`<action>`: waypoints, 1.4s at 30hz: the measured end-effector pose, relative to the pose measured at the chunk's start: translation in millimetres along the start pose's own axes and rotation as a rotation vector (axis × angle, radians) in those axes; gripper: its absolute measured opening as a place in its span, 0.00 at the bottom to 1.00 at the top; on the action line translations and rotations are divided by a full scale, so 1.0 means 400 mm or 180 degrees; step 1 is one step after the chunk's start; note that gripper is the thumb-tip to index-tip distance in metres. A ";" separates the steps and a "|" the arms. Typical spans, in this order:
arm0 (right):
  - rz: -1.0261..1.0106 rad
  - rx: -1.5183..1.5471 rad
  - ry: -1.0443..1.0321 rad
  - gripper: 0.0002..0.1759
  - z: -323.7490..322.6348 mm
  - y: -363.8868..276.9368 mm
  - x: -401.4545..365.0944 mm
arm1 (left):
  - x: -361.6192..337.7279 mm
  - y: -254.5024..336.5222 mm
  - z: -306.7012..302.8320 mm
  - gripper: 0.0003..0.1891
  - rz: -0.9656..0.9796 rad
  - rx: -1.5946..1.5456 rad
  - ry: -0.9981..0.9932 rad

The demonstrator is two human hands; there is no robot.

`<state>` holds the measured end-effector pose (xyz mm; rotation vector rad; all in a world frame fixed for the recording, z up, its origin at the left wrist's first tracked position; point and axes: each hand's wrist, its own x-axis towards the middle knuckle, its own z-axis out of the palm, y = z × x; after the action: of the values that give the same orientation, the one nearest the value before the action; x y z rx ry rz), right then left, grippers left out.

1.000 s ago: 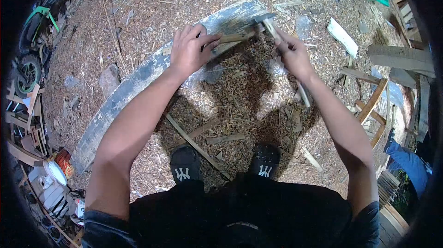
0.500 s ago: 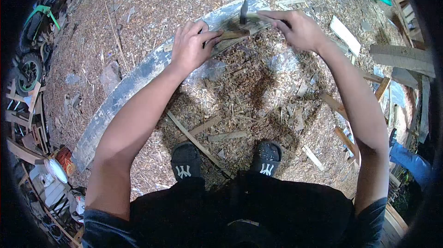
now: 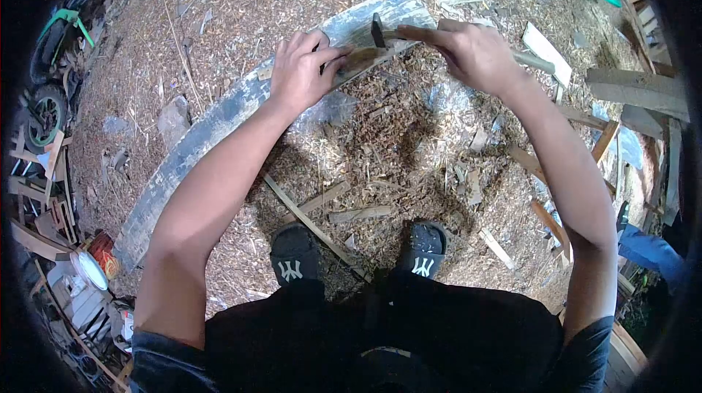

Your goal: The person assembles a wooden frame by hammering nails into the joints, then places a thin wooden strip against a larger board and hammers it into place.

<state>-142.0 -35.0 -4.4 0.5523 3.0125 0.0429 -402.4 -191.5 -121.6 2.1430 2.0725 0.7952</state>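
Observation:
My right hand [image 3: 479,53] is closed round the wooden handle of a hammer [image 3: 378,30], its index finger stretched along the handle toward the dark head. The handle's butt sticks out behind the wrist. The hammer head is down at the end of a small wood piece [image 3: 356,62], low over a long weathered board [image 3: 376,13]. My left hand [image 3: 301,71] pinches the small wood piece between thumb and forefinger at its near end, the other fingers curled above the board. Its palm side is hidden.
Wood shavings and scraps cover the ground round my sandals [image 3: 295,252]. A thin stick [image 3: 307,221] lies by my left foot. Planks [image 3: 636,93] are piled at the right, near a person's blue-clad leg [image 3: 651,254]. A small bike wheel [image 3: 47,119] stands at the left.
The hammer head has come down toward me and slightly left, onto the small wood piece. My right hand has shifted a little, and the handle now shows behind it. My left hand is nearly still.

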 end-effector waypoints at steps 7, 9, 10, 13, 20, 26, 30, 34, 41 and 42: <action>0.0172 -0.0162 0.0234 0.41 0.055 -0.029 -0.046 | -0.009 -0.005 0.007 0.06 0.0260 0.0003 -0.0045; 0.0600 0.0197 0.0116 0.44 0.058 -0.042 -0.072 | -0.013 -0.006 0.012 0.06 0.0458 -0.0035 -0.0100; 0.0596 0.0192 0.0113 0.44 0.056 -0.051 -0.084 | -0.013 -0.004 0.011 0.06 0.0454 -0.0037 -0.0094; 0.0806 0.0197 -0.0128 0.44 0.052 -0.076 -0.116 | -0.013 0.001 0.005 0.11 0.0483 0.0141 -0.0197; 0.0647 -0.0087 -0.0183 0.49 0.047 -0.089 -0.107 | -0.010 0.003 0.002 0.20 0.0495 0.0402 -0.0363; 0.0555 -0.0287 -0.0053 0.48 0.024 -0.101 -0.093 | -0.013 -0.010 0.014 0.22 0.0508 0.0409 -0.0346; 0.0660 -0.0120 -0.0158 0.47 -0.002 -0.106 -0.086 | -0.011 0.001 0.007 0.24 0.0306 0.0458 -0.0621; 0.0453 -0.0436 0.0059 0.47 0.014 -0.103 -0.094 | -0.010 0.000 0.003 0.22 0.0371 0.0533 -0.0558; 0.0610 -0.0394 -0.0266 0.45 -0.008 -0.117 -0.081 | -0.010 0.000 0.007 0.16 0.0631 0.0194 -0.0078; 0.0702 -0.0561 -0.0606 0.43 -0.012 -0.120 -0.076 | -0.007 0.000 0.007 0.16 0.0611 0.0180 -0.0087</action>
<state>-130.9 -90.6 0.7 0.8156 2.7174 0.2511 -401.1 -193.3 -125.1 2.3968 1.9200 0.7279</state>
